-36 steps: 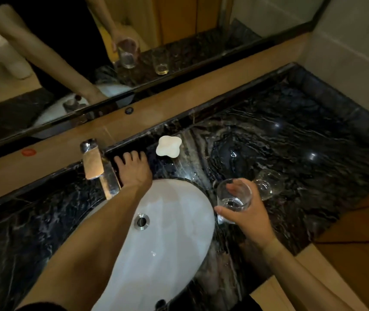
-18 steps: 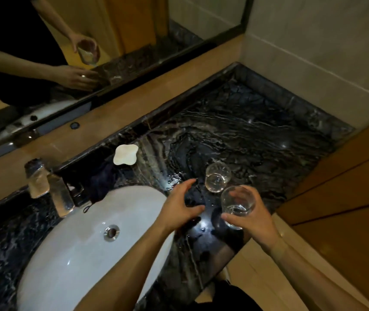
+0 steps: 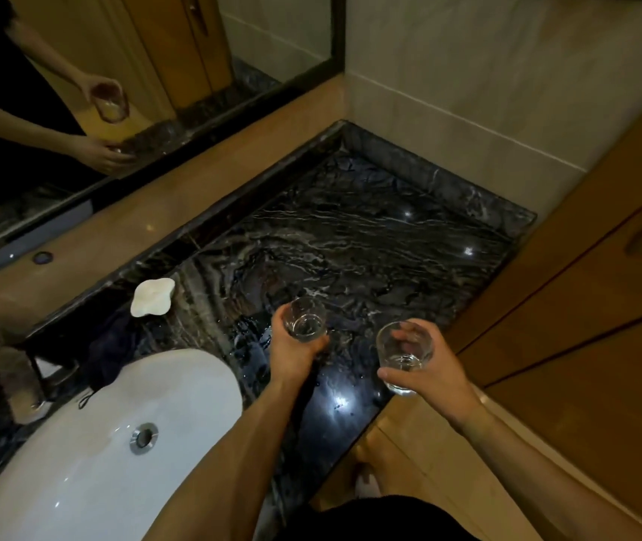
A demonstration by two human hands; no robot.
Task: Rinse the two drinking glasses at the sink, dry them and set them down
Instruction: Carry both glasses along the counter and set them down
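First glass [image 3: 305, 321]: on dark marble counter [image 3: 370, 244], right of sink [image 3: 77, 482].
Left hand [image 3: 292, 345]: fingers wrapped around it.
Second glass [image 3: 404, 351]: lifted above counter's front edge.
Right hand [image 3: 428, 369]: fingers curled around it.

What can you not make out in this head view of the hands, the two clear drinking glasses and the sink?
- Chrome tap: blurred near the left edge.
- White oval sink basin: cut off by the bottom-left edge.
- Base of the clear glass in the left hand: hidden by fingers, so contact with the black marble counter is unclear.
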